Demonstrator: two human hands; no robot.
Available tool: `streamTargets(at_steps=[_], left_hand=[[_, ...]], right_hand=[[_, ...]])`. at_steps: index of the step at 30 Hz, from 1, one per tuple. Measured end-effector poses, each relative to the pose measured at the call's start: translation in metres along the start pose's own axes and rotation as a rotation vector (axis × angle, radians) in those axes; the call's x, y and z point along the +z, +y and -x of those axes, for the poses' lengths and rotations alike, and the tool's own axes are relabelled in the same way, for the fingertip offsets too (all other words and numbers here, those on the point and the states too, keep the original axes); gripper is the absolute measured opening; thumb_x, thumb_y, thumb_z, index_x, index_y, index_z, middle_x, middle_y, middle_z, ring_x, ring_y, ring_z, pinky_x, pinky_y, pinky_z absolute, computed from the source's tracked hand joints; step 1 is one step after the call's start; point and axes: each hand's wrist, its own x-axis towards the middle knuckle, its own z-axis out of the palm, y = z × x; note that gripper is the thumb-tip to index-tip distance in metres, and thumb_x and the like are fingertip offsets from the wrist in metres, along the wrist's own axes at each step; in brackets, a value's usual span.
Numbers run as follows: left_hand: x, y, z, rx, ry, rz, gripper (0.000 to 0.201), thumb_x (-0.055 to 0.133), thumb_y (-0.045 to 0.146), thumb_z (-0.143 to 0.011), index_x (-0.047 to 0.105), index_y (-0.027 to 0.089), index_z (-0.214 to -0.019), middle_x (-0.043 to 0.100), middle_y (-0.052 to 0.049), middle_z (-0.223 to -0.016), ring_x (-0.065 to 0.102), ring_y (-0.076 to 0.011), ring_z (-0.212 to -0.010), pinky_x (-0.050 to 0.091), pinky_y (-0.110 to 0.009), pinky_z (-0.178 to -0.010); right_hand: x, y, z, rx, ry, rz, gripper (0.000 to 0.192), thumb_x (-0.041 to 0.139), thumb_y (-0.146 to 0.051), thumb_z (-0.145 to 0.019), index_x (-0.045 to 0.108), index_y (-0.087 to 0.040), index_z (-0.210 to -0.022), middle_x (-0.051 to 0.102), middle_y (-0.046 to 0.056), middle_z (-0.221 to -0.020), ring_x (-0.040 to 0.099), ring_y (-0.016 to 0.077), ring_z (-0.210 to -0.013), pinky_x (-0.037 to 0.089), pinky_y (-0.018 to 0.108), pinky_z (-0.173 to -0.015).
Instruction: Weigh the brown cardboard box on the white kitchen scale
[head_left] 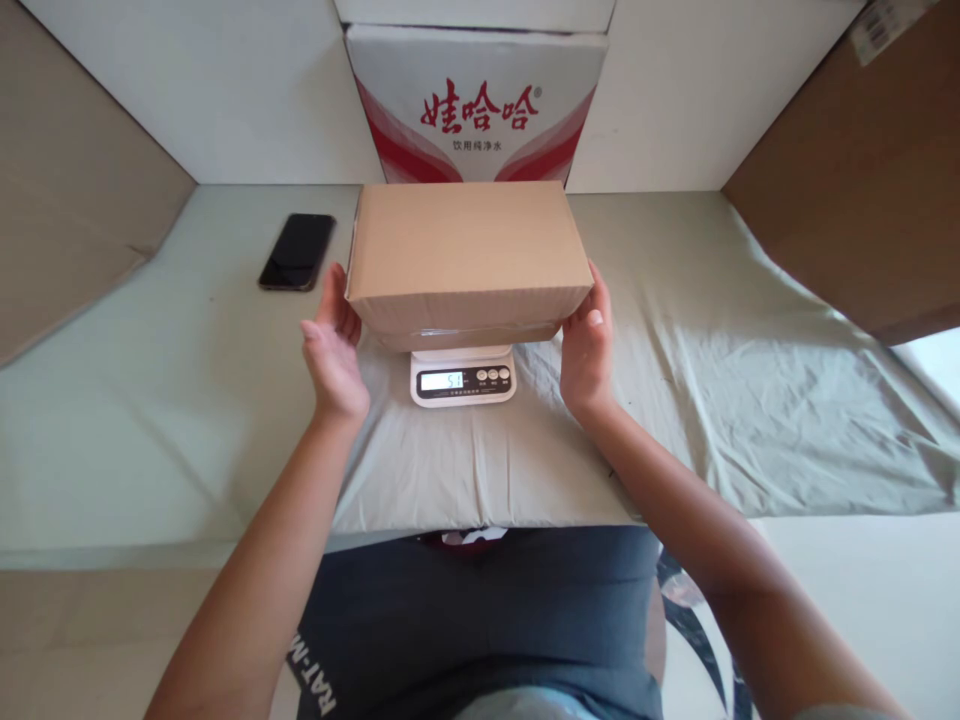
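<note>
Flanking: both hands stand at the short ends of a plain cardboard box (466,258) that rests on a small white kitchen scale (463,377).
Left fingers: the left hand (333,352) has its fingers (335,295) spread and upright, palm turned toward the box's left end; they sit just beside the cardboard, and contact cannot be told for sure.
Right fingers: the right hand (587,345) has its fingers loosely extended along the box's right end, thumb on the near side; they appear to touch the edge but do not clamp it.
Box direction: the box lies between the two hands, a little ahead of the palms.
Long axis: it runs left to right across the view, so each hand faces one short end.
Nearer hand: the right looks closer to the cardboard than the left, though the two are nearly level.
Hand pose: both forearms reach forward from the body and converge, wrists straight, palms facing each other.
Scale: it sits under the box's middle, its lit display facing the person; the digits are too small to trust.
Surface: a pale cloth (750,400) covers the desk beneath the scale.
Surroundings: a dark phone (297,251) lies well apart to the left, and a printed red-and-white carton (477,105) stands behind the box.
</note>
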Motion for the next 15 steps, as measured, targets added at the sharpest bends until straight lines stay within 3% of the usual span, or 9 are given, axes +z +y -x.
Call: streamTargets(at_steps=[4,10,15], left_hand=[[0.0002,0.0004,-0.0001,0.015,-0.019,0.001,0.089,0.061,0.113,-0.105,0.084,0.057,-0.170,0.068,0.002,-0.194,0.043,-0.0455,-0.195,0.060,-0.069,-0.145],[0.0045,0.0026,0.0010,-0.018,-0.001,-0.070,0.104,0.054,0.118,-0.101,0.083,0.050,-0.173,0.068,0.000,-0.194,0.043,-0.0467,-0.195,0.048,-0.070,-0.156],[0.0055,0.0016,0.0017,-0.016,-0.002,-0.061,0.103,0.055,0.118,-0.100,0.081,0.052,-0.175,0.067,0.001,-0.195,0.043,-0.0463,-0.195,0.041,-0.070,-0.160]], right_hand=[[0.0014,-0.0002,0.0012,-0.027,-0.015,0.018,0.094,0.064,-0.105,-0.100,0.063,-0.050,-0.176,0.058,0.000,-0.200,0.041,0.0472,-0.197,0.039,0.080,-0.162],[0.0026,0.0015,0.0008,-0.037,-0.016,0.011,0.089,0.064,-0.103,-0.102,0.066,-0.049,-0.173,0.061,0.001,-0.196,0.045,0.0471,-0.194,0.039,0.081,-0.161],[0.0023,0.0047,0.0007,-0.044,-0.023,0.028,0.093,0.062,-0.105,-0.102,0.063,-0.049,-0.177,0.061,0.002,-0.197,0.045,0.0477,-0.194,0.038,0.083,-0.161]])
